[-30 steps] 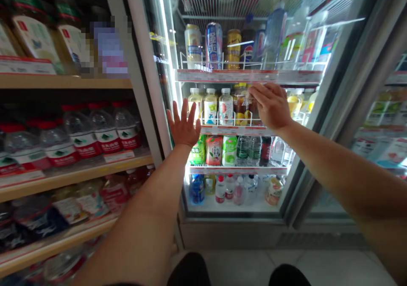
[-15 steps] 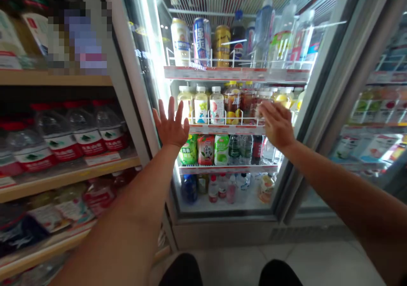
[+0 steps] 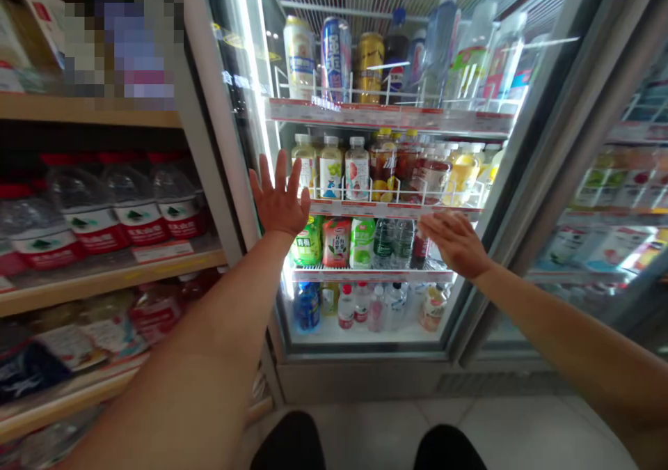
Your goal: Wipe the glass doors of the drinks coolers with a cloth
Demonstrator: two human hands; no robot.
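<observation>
My left hand [image 3: 282,202] is raised with its fingers spread, in front of the left side of a glass-door drinks fridge [image 3: 360,369]. It holds nothing; whether it touches the glass I cannot tell. Lower and to the right, my right hand [image 3: 456,244] has its fingers stretched out towards the left and holds nothing. Behind the glass, bottles with white caps [image 3: 357,169] and tea bottles with yellow caps [image 3: 383,167] stand on the middle shelf. Green and red drink cartons [image 3: 336,242] stand one shelf below. Tall cans [image 3: 335,59] line the upper shelf.
At the left, wooden shelves [image 3: 198,267] hold large water bottles with red caps [image 3: 138,202]. A metal door frame [image 3: 527,157] runs down the fridge's right side, with another drinks fridge [image 3: 589,230] beyond. Below lies the tiled floor [image 3: 376,432].
My right hand has moved down from the middle shelf towards the carton shelf. My left hand stays spread in nearly the same spot. The view has shifted slightly.
</observation>
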